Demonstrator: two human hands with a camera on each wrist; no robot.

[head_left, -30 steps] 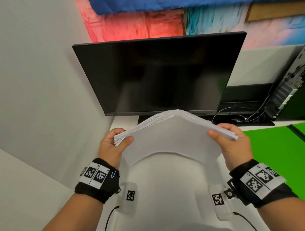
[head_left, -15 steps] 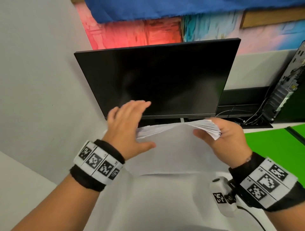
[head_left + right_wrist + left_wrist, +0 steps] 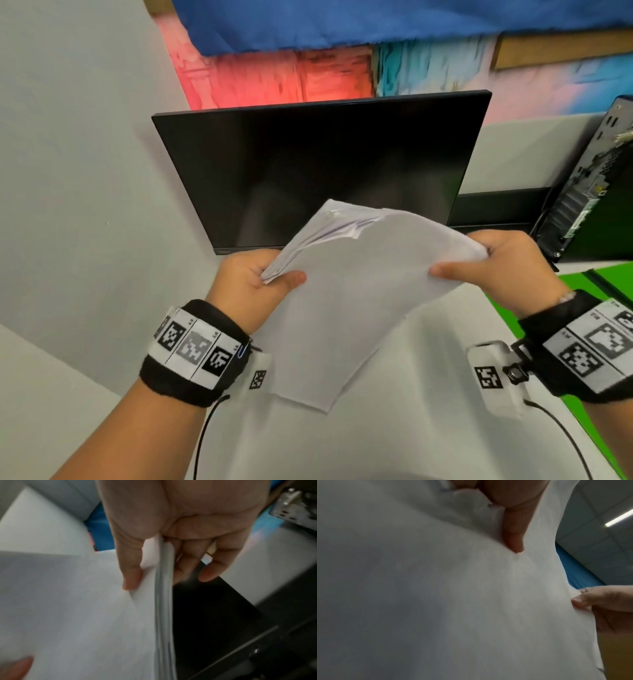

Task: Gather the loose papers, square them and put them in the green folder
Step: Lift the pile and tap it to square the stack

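Note:
A stack of white papers (image 3: 352,294) is held up above the white desk (image 3: 404,428), tilted, with one corner pointing down. My left hand (image 3: 263,277) grips the stack's left edge, thumb on the near face. My right hand (image 3: 479,263) grips the right edge, thumb in front and fingers behind. In the right wrist view the paper stack (image 3: 85,615) shows its edge between thumb and fingers (image 3: 185,566). The left wrist view is filled by the paper stack (image 3: 436,601), with my thumb (image 3: 515,534) pressed on it. The green folder (image 3: 596,294) lies open at the desk's right edge.
A black monitor (image 3: 318,164) stands close behind the papers. A computer case (image 3: 589,192) with cables sits at the back right. A grey wall (image 3: 75,192) runs along the left of the desk.
The left hand was open above the stack half a second ago; now it grips the left edge again. The stack has been turned and raised, one corner now hanging down.

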